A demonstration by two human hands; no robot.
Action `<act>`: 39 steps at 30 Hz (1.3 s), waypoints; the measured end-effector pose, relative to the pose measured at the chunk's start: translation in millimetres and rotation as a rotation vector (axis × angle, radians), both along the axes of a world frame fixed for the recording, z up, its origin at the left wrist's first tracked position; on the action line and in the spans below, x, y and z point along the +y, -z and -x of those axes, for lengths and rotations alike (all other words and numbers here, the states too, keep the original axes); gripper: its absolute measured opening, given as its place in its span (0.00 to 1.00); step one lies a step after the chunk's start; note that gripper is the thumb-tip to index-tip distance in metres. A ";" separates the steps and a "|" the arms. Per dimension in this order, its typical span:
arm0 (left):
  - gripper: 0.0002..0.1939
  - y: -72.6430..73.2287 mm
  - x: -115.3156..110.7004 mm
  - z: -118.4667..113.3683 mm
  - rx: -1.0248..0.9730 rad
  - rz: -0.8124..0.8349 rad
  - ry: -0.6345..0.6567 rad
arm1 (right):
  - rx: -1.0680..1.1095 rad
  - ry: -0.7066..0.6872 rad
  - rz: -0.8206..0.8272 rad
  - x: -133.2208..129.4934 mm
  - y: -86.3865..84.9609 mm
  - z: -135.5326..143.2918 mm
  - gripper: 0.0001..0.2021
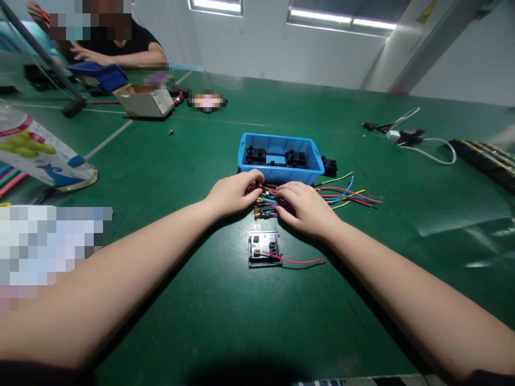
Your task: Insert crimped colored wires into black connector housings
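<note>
While both forearms reach in from the near edge of the green table (201,311), the two hands work side by side over a bundle of colored wires (338,199), just in front of a blue bin (281,174).

Left hand (233,194): at the metal-tipped end of the bundle, thumb and forefinger curved toward each other. Cannot tell whether a wire is pinched between them. Right hand (306,209): laid across the middle of the bundle, back of the hand up, fingers bent down among the wires; whether they grip any is hidden. Hands apart from each other, a short stretch of wire showing between.

Wires red, blue, green and yellow; loose ends fan out to the right, past the right hand. Bin holds several black plastic parts (256,155); one more black piece (330,166) sits just beside its right end.

Nearer the body, below the hands: a square black panel (263,244) flat on the table, one red wire (303,262) attached and trailing right.

Farther off: printed fruit bag (48,153) at left, small open carton (147,102) beyond it, white cable (440,141) at right. Across the table, a co-worker's forearm (134,57) near a dark blue tray (112,79).
</note>
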State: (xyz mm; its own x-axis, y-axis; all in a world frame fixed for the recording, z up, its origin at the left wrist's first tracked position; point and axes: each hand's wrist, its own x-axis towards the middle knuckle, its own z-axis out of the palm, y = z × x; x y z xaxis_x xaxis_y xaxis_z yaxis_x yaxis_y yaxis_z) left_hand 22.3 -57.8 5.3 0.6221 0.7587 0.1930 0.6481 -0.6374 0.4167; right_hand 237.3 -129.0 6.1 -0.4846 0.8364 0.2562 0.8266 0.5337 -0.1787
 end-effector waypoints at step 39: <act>0.13 5.8 5.8 1.3 0.028 0.001 0.037 | 0.008 -0.074 -0.070 1.1 5.3 -1.8 0.09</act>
State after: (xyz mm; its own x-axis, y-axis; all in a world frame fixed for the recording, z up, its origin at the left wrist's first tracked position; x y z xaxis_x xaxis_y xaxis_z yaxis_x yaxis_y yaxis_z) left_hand 21.0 -52.0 -0.5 0.6545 0.7355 0.1748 0.6356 -0.6606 0.3995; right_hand 239.1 -127.9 0.8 -0.5424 0.7782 0.3165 0.7830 0.6048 -0.1454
